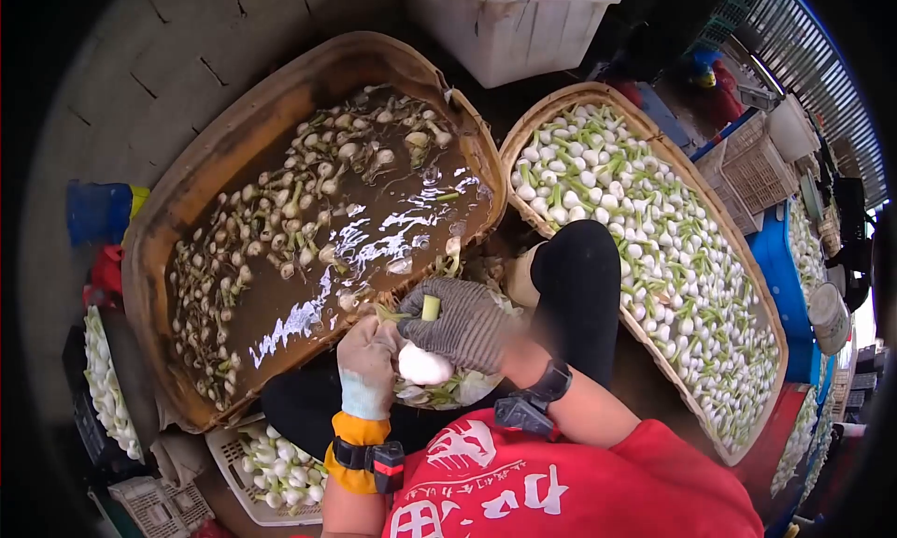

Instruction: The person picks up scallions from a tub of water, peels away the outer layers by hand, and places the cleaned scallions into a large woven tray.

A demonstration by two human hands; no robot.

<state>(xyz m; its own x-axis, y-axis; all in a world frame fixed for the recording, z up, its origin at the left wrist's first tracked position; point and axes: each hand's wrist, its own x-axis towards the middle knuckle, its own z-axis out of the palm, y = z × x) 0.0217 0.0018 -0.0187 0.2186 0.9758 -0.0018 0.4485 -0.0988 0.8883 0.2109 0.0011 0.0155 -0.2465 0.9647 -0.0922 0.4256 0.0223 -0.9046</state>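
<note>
A white garlic bulb (423,363) with a cut green stem (431,307) is between my hands, above my lap. My right hand (458,323), in a grey striped glove, is closed around the stem, which sticks up past the fingers. My left hand (366,362), in a whitish glove with an orange cuff, is closed beside the bulb. A pale green strip of outer leaf (388,313) runs between the fingertips of both hands. Beneath the bulb lie peeled leaves and skins (448,390), partly hidden by my hands.
Ahead to the left is a large tub (271,80) of murky water with unpeeled garlic. A second tub (537,113) at right holds peeled garlic. A white basket (229,454) of garlic stands lower left; a white bin (523,38) stands at the back.
</note>
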